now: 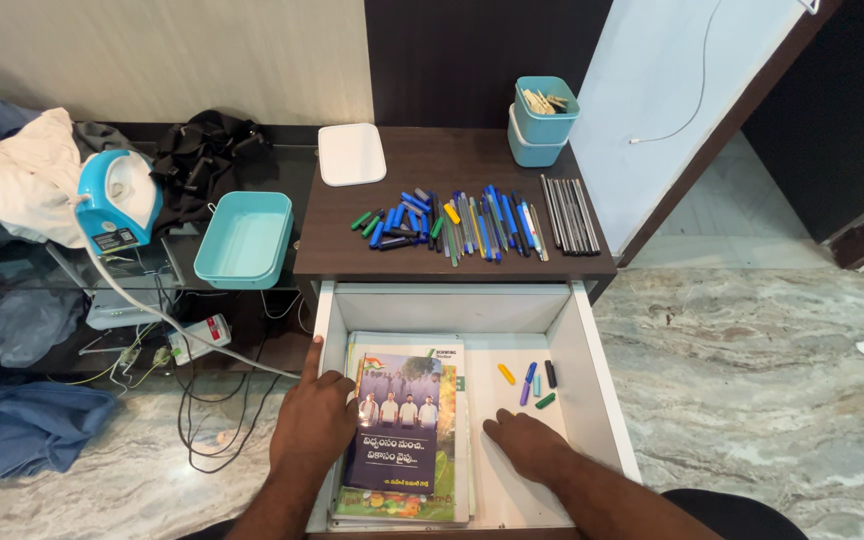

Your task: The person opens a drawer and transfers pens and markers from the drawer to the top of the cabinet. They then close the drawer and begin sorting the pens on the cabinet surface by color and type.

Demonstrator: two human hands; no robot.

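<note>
An open white drawer (586, 375) holds a stack of booklets (402, 430) on its left side, a dark blue one on top. My left hand (312, 420) rests flat on the stack's left edge and the drawer's side, holding nothing. My right hand (527, 445) lies palm down on the drawer's bare floor, fingers pointing left toward the booklets. Just beyond it lie several loose pen caps (530, 380), yellow, blue, black and green. On the dark brown tabletop (452, 260) above the drawer lies a row of many pens and caps (452, 222) and a bunch of grey sticks (569, 213).
A teal tub (544, 110) with small items stands at the back of the tabletop, next to a white lid (351, 153). To the left are a teal tray (244, 238), a blue-and-white iron (117, 205), clothes and cables. Marble floor lies to the right.
</note>
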